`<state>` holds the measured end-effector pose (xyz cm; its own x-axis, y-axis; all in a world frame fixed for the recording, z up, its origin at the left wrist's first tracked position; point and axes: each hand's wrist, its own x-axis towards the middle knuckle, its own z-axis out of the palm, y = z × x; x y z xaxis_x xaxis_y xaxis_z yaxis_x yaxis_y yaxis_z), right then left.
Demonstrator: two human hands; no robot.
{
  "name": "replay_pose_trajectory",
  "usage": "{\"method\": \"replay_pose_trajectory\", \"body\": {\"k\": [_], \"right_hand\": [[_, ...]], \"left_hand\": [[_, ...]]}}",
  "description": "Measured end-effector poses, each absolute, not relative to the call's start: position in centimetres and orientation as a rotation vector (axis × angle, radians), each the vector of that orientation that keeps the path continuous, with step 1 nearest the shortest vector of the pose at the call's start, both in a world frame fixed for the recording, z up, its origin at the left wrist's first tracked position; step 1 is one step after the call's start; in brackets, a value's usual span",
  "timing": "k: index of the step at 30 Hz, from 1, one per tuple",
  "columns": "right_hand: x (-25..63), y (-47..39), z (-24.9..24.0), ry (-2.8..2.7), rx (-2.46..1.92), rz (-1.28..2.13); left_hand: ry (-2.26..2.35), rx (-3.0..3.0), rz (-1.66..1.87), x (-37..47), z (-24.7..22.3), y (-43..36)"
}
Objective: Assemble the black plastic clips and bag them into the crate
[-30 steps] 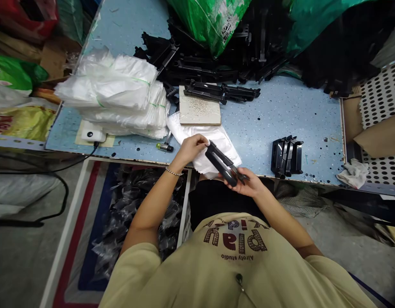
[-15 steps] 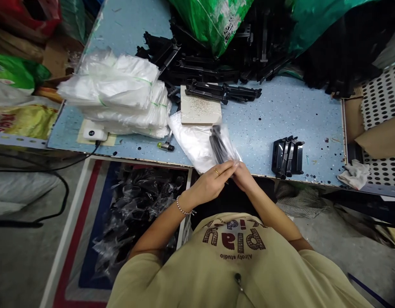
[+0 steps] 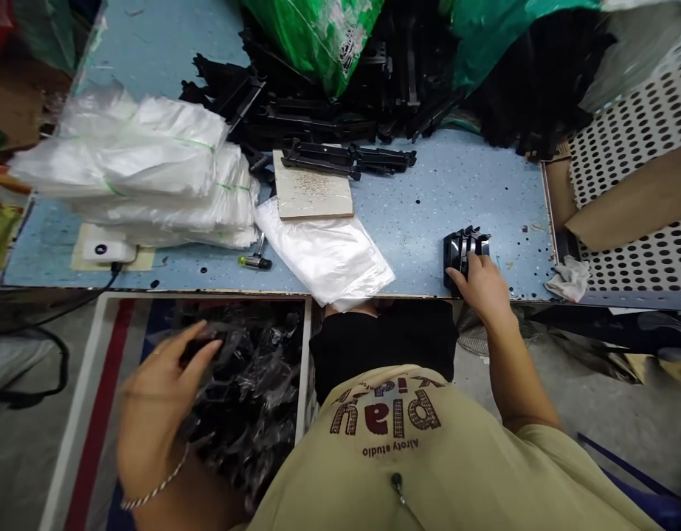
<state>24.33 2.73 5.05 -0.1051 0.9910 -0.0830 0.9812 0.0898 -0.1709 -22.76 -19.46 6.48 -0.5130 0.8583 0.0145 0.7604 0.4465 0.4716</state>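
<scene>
My left hand [image 3: 166, 380], smeared a little by motion, hangs over the crate at lower left with thumb and fingers apart. Right by its fingertips are black parts in clear plastic bags [image 3: 257, 398], heaped in the crate. On the right of the bench, my right hand [image 3: 487, 287] has its thumb and fingers closed on a small group of black plastic parts [image 3: 456, 247]; how many it grips is hidden. Between the hands, flat white plastic bags [image 3: 334, 254] lie at the bench edge, partly under a beige board [image 3: 312, 192].
Stacked clear bags [image 3: 152, 155] lie at left behind a white plug box [image 3: 108, 251] with a cable. A small green-and-black tool [image 3: 255, 261] sits near the edge. More black parts [image 3: 318, 125] and a green sack [image 3: 323, 37] fill the back. A perforated white panel [image 3: 639, 169] stands right.
My hands have parted. The left moved from the bench to the crate, and the bagged black part has left the bench. My right hand moved right onto the black parts.
</scene>
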Motion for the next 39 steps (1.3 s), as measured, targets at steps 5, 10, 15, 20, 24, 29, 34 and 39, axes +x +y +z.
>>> {"method": "replay_pose_trajectory", "body": {"k": [5,10,15,20,24,29,34,39], "right_hand": [[24.3,4.1,3.9,-2.533,-1.945,0.206],[23.1,8.3,3.9,-2.965,-1.297,0.061],[23.1,11.0,3.1,-3.077,-1.118,0.182],[23.9,9.8,3.0,-2.865,-1.381,0.421],[22.4,7.0,3.8,-2.298,-1.466,1.19],[17.3,0.7,2.8,-1.19,-0.945,2.546],[14.8,-2.6,-0.2,-0.48,-0.925,2.696],[15.5,-2.5,-0.5,-0.297,-0.955,2.679]], "left_hand": [[2.355,1.53,0.642,-20.6,2.1,-15.7],[1.893,1.881,0.849,-12.0,1.4,-7.4],[1.84,2.013,0.577,-10.3,-0.8,-1.7],[1.743,2.019,0.576,-11.7,-1.1,-1.5],[1.729,1.896,0.652,-11.8,-1.0,-1.4],[1.551,1.548,0.866,-12.2,-1.0,-0.4],[1.669,1.345,1.007,-13.0,-0.9,-0.9],[1.697,1.988,1.057,-13.4,-0.6,-1.9]]}}
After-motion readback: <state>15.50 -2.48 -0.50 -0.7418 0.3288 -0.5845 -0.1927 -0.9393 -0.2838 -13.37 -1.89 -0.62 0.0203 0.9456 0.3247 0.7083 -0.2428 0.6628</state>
